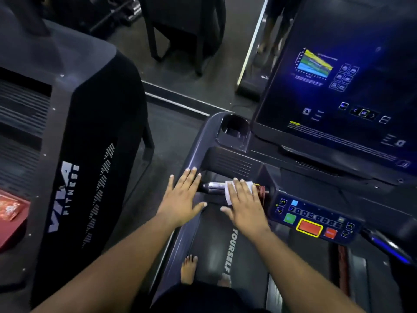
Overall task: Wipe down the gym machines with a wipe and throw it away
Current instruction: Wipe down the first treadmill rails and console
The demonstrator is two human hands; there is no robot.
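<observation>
Wipe (232, 190) white, on shiny silver handle (215, 185). Treadmill frame (198, 141) dark grey. Belt (214, 240) black with white letters. Button panel (316, 219) dark: green button (290, 218), red button with yellow rim (309, 227), small red button (330, 233), light blue square (294, 202). Screen (338, 75) dark blue, chart in yellow, green, blue stripes. Next machine (90, 132) black, white letters and dot pattern. Red box (11, 213) at left edge.

The wipe (232, 191) is being largely covered by the right hand (244, 205). The console screen (338, 82) is being cut off at the right edge, its text too blurred to read.
</observation>
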